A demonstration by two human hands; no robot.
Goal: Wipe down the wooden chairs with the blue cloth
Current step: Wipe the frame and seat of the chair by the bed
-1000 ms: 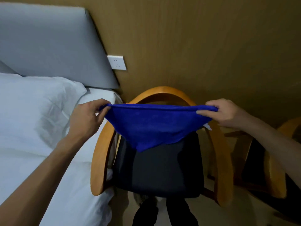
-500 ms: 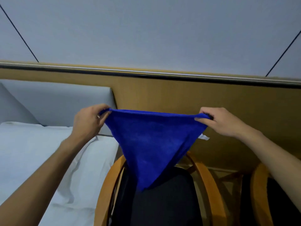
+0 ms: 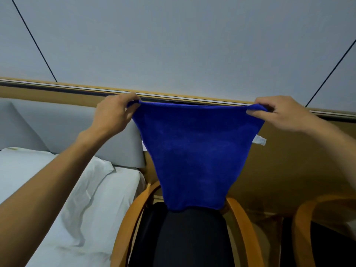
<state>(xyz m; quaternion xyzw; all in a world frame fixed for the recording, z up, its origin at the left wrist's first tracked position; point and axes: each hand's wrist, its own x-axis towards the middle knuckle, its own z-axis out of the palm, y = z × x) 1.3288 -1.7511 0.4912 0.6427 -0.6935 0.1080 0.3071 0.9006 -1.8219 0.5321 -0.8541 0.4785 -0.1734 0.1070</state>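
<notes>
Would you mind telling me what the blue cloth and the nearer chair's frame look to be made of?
Blue cloth: likely microfibre, with a soft, fuzzy matte nap that drapes limply. Chair frame: apparently bent wood with a smooth, slightly glossy orange-brown finish.

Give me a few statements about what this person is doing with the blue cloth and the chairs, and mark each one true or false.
1. Both hands hold the blue cloth by its top corners. True: the left hand pinches one corner, the right hand the other.
2. The cloth lies flat on the chair seat. False: it hangs in the air above the near wooden chair.
3. A bed with white linen stands left of that chair. True.
4. Only one wooden chair shows. False: part of a second wooden chair appears at the right edge.
5. A small white tag sticks out of the cloth's right edge. True.
</notes>
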